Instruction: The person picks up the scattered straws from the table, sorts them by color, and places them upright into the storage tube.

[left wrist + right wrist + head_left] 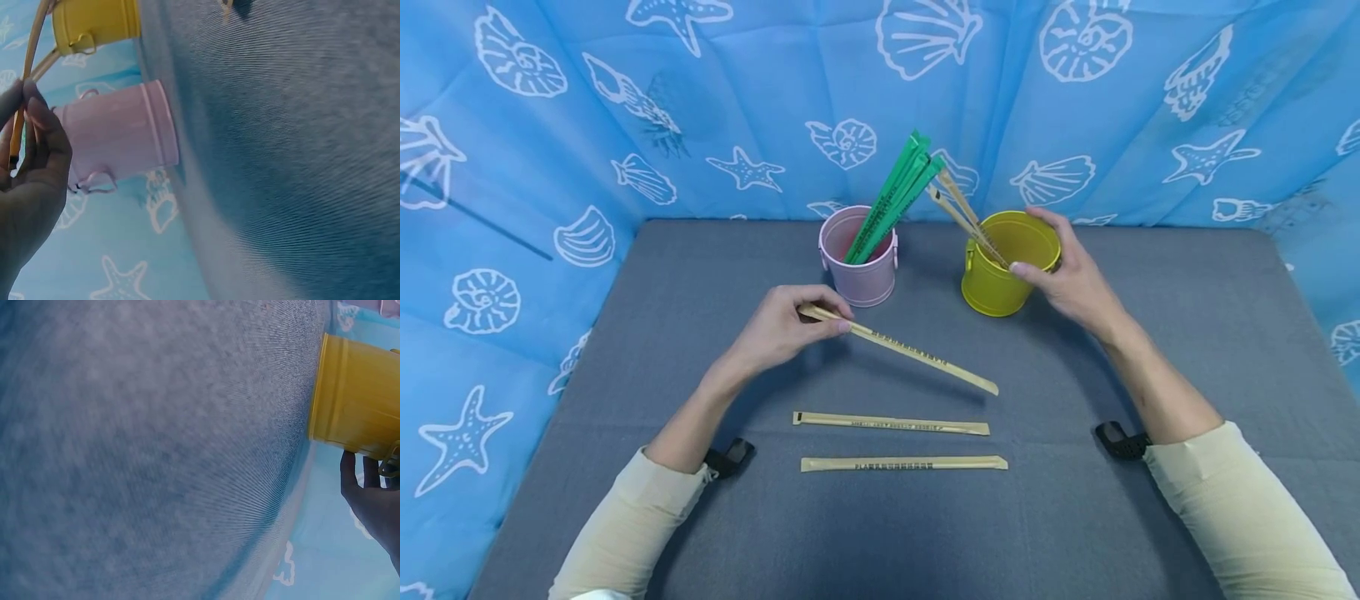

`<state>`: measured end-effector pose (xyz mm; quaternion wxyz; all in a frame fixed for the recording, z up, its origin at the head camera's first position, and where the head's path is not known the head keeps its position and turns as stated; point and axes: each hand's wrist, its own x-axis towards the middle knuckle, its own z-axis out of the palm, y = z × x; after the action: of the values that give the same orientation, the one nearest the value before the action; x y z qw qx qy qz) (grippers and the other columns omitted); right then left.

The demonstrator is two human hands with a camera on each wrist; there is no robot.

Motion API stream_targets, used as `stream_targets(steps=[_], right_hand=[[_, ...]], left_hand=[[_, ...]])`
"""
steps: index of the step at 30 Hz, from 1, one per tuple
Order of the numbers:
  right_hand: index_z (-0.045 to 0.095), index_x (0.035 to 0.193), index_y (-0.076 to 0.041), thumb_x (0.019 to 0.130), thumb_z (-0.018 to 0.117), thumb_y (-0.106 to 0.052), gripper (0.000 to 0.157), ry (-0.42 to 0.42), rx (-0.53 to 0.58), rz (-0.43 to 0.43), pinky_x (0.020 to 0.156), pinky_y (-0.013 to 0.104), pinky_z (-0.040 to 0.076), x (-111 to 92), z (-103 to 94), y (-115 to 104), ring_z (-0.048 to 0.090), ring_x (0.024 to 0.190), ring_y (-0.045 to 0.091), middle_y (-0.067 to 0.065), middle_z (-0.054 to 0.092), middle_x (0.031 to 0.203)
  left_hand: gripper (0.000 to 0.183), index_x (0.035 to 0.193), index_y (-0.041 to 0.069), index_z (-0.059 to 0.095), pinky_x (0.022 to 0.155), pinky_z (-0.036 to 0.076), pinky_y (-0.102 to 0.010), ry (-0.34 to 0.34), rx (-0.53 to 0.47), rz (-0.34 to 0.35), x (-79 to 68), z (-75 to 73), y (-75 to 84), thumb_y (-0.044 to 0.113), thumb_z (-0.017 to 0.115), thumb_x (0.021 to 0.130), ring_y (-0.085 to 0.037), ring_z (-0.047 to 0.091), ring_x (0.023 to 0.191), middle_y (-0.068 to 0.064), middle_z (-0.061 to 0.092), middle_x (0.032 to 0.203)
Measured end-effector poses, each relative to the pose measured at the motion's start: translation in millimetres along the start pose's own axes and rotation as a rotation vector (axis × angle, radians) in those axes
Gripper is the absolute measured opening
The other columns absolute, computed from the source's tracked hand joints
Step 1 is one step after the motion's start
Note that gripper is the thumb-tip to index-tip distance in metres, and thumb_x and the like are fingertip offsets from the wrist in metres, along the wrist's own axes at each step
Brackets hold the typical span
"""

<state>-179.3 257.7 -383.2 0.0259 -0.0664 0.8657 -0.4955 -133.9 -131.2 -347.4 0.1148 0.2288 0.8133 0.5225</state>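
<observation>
While your left hand (pixel 797 327) pinches one tan wrapped straw (pixel 925 359) near its end, the free end pointing right and towards you, your right hand (pixel 1071 279) grips the rim of the yellow bucket (pixel 994 293). Two leaning straws (pixel 957 216) stand in that bucket; to its left, the pink bucket (pixel 867 288) holds green straws (pixel 891 200). Nearer you, two loose straws (pixel 891 423) lie roughly parallel on the counter (pixel 925 533).

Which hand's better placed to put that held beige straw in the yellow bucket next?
Likely the left hand: it pinches the beige straw near one end. The right hand grips the yellow bucket at its rim, so seems better suited to steadying it.
</observation>
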Motion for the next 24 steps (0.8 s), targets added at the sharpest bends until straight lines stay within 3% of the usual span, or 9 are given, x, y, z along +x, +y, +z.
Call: stream_targets(steps=[3, 5, 10, 14, 19, 24], right_hand=[[0.024, 0.156, -0.029, 0.094, 0.069, -0.027, 0.077, 0.000, 0.001, 0.007, 0.115, 0.057, 0.019, 0, 0.2, 0, 0.031, 0.141, 0.035, 0.012, 0.027, 0.159], [0.023, 0.156, -0.029, 0.094, 0.069, -0.028, 0.077, -0.001, 0.001, 0.013, 0.114, 0.057, 0.021, 0, 0.2, 0, 0.032, 0.140, 0.035, 0.012, 0.028, 0.158], [0.023, 0.157, -0.029, 0.095, 0.069, -0.028, 0.078, -0.007, 0.001, 0.012, 0.113, 0.057, 0.024, 1, 0.3, 0, 0.034, 0.139, 0.035, 0.013, 0.029, 0.157], [0.023, 0.156, -0.028, 0.094, 0.070, -0.026, 0.078, -0.010, 0.015, 0.000, 0.112, 0.056, 0.026, 1, 0.3, 1, 0.037, 0.137, 0.034, 0.013, 0.031, 0.155], [0.024, 0.156, -0.029, 0.094, 0.070, -0.030, 0.078, -0.010, 0.014, -0.001, 0.113, 0.055, 0.026, 2, -0.1, 0, 0.037, 0.136, 0.032, 0.013, 0.033, 0.154], [0.024, 0.156, -0.029, 0.093, 0.071, -0.029, 0.078, -0.009, 0.021, -0.003, 0.113, 0.055, 0.025, 1, -0.4, 1, 0.037, 0.136, 0.032, 0.012, 0.034, 0.154]], left_hand=[[0.009, 0.099, -0.002, 0.071, 0.065, 0.049, -0.024, 0.050, 0.002, 0.032, 0.4, -1.3, 17.1, 0.000, 0.071, 0.090, -0.017, 0.058, 0.074, -0.010, 0.068, 0.087], [0.010, 0.099, -0.003, 0.071, 0.063, 0.047, -0.023, 0.094, 0.002, 0.053, 2.3, -1.9, 20.2, -0.001, 0.071, 0.090, -0.015, 0.056, 0.072, -0.011, 0.068, 0.087], [0.011, 0.098, -0.002, 0.072, 0.061, 0.046, -0.023, 0.174, -0.014, 0.098, 9.8, -2.9, 13.5, -0.002, 0.073, 0.088, -0.016, 0.055, 0.070, -0.013, 0.067, 0.086], [0.012, 0.099, 0.002, 0.073, 0.066, 0.049, -0.027, 0.182, -0.026, 0.112, 17.2, -3.9, 1.7, 0.003, 0.076, 0.087, -0.018, 0.058, 0.076, -0.009, 0.069, 0.089], [0.011, 0.098, 0.006, 0.074, 0.060, 0.047, -0.026, 0.184, -0.068, 0.157, 23.6, -7.5, 4.6, 0.008, 0.077, 0.087, -0.020, 0.055, 0.070, -0.007, 0.066, 0.086], [0.010, 0.097, 0.002, 0.073, 0.052, 0.039, -0.025, 0.195, -0.097, 0.188, 29.5, -10.2, 11.7, 0.004, 0.076, 0.087, -0.018, 0.045, 0.061, -0.011, 0.062, 0.079]])
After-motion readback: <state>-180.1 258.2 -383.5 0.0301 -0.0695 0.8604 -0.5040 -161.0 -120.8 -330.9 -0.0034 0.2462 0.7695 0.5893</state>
